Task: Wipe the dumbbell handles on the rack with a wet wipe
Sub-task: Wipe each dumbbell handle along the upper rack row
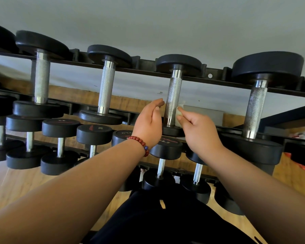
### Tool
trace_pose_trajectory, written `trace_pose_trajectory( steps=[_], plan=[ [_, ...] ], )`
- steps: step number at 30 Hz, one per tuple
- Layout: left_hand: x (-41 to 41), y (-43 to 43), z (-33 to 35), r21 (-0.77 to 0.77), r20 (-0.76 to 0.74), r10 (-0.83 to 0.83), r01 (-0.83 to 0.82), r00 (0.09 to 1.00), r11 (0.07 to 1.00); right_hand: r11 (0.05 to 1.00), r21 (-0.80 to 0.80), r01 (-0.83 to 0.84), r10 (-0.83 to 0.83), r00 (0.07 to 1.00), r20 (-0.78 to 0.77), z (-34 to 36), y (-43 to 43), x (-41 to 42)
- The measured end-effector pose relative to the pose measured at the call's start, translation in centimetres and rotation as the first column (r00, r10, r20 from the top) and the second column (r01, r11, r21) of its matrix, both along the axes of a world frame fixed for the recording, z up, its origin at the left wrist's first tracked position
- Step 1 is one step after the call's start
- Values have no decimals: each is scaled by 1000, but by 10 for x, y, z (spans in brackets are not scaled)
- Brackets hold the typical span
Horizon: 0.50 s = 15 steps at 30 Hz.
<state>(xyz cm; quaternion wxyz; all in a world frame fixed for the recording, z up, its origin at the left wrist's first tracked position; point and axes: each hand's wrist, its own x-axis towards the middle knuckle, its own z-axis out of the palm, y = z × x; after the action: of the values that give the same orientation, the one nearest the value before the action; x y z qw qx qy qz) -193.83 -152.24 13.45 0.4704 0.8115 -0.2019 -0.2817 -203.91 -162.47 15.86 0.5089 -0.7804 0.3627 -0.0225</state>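
Grey wall backs a black steel rack (217, 74) of dumbbells, where the right hand (197, 127) pinches a crumpled white wet wipe (179, 118) against the knurled silver handle (173, 99) of a top-row dumbbell; the left hand (150, 120) hovers open just beside it. Wiping this handle seems underway; the next move calls for rubbing its full length, then the neighbouring handle (255, 106)

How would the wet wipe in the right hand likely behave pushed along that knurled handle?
The wet wipe looks limp, bunched where the right hand pinches it, so it probably folds rather than slides flat. Knurling on the handle would likely snag it.
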Motion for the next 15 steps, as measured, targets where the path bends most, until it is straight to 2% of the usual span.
trace_pose_trajectory(
  steps=[8, 13, 15],
  plan=[
    [2, 1, 1, -1, -27, -28, 28, 999, 1000, 998, 11, 58, -58, 998, 24, 3, 6, 8],
    [4, 1, 10, -18, -48, -60, 59, 997, 998, 996, 39, 78, -82, 989, 119, 22, 9, 1],
    [6, 4, 11, -60, -115, -66, 60, 991, 996, 992, 65, 109, -118, 979, 164, 28, 9, 10]
  ],
)
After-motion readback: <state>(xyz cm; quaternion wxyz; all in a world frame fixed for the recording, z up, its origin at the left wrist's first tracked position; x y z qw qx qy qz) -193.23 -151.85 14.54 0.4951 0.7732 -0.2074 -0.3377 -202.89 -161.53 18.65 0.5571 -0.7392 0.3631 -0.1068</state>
